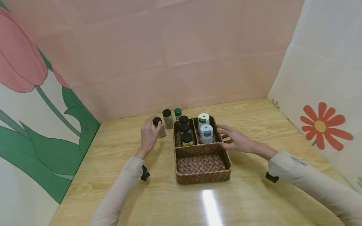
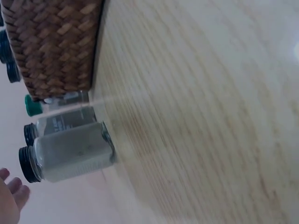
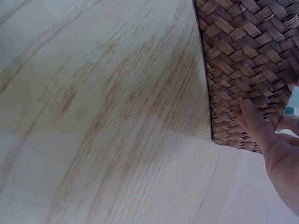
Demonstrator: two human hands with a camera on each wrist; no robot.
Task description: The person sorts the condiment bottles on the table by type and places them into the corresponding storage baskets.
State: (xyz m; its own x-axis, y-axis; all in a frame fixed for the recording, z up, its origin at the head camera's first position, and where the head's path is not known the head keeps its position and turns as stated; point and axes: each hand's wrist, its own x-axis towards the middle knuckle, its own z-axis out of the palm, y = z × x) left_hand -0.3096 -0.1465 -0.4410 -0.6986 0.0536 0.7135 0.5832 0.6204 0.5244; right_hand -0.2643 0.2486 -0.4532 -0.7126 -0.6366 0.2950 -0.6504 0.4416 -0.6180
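Observation:
My left hand (image 1: 148, 135) is at a clear jar (image 1: 161, 131) with a black lid, left of the woven basket (image 1: 203, 179). In the left wrist view this jar (image 2: 74, 151) stands on the table, its lid apart from the visible fingertips (image 2: 21, 195). My right hand (image 1: 238, 141) holds the basket's right side near the rim; in the right wrist view, fingers (image 3: 254, 121) lie on the outer wall. Black-lidded jars (image 1: 186, 138) fill the back left compartment, and two white-topped bottles (image 1: 206, 133) the back right one. The front compartment holds nothing.
Behind the left-hand jar stand another black-lidded jar (image 1: 168, 121) and a green-capped jar (image 1: 178, 113), close to the basket's back left corner. A pink wall covering (image 1: 169, 62) rises at the table's far edge. Flowered sheets (image 1: 325, 78) stand on both sides.

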